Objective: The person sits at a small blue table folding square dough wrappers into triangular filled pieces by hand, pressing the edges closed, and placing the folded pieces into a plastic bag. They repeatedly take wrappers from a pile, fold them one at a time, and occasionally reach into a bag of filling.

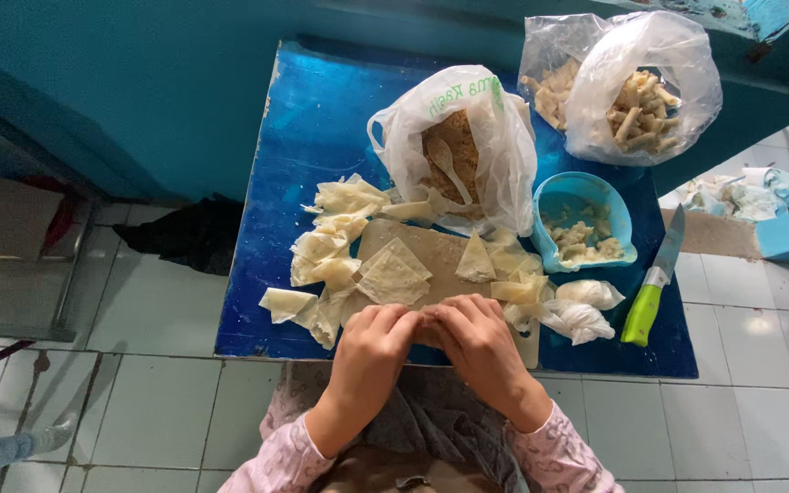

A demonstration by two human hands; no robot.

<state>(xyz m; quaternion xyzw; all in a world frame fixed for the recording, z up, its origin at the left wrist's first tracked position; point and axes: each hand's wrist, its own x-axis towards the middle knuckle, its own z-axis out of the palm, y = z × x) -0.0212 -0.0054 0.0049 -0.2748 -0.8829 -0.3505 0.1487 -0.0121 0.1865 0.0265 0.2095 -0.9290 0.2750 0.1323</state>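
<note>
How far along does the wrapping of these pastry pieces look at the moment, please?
Done: one folded triangle lies on the cutting board. In hand: the left hand and right hand press together over something hidden at the board's near edge. Left: many loose wrapper sheets and filling in the blue bowl.

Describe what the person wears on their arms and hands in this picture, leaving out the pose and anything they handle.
Both hands are bare: no gloves, and no rings or watch that I can make out on the left hand or the right hand. Each forearm is uncovered down to a pushed-up sleeve. The left sleeve and right sleeve are pale pink with a small, faint repeating print.
</note>
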